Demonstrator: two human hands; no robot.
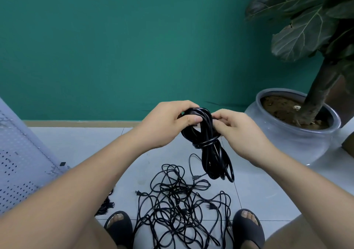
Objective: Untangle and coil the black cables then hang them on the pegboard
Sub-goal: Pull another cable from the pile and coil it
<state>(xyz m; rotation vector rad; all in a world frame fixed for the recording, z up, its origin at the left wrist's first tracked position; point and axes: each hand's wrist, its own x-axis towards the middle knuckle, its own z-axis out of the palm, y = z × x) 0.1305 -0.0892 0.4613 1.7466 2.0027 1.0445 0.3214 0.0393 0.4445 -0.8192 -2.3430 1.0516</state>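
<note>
A coiled black cable (210, 152) hangs in front of me above the floor, bound round its middle by a wrap of its own cord. My left hand (164, 124) grips the top loop of the coil, thumb across the strands. My right hand (239, 129) pinches the same top loop from the right side. Below, a tangled heap of black cables (178, 206) with plugs lies on the pale floor between my feet. The white pegboard (17, 162) leans at the far left.
A large grey pot (298, 133) with a broad-leaved plant stands at the right against the teal wall. A small bundle of black cable (106, 204) lies by the pegboard's lower edge. My sandalled feet (118, 223) flank the heap.
</note>
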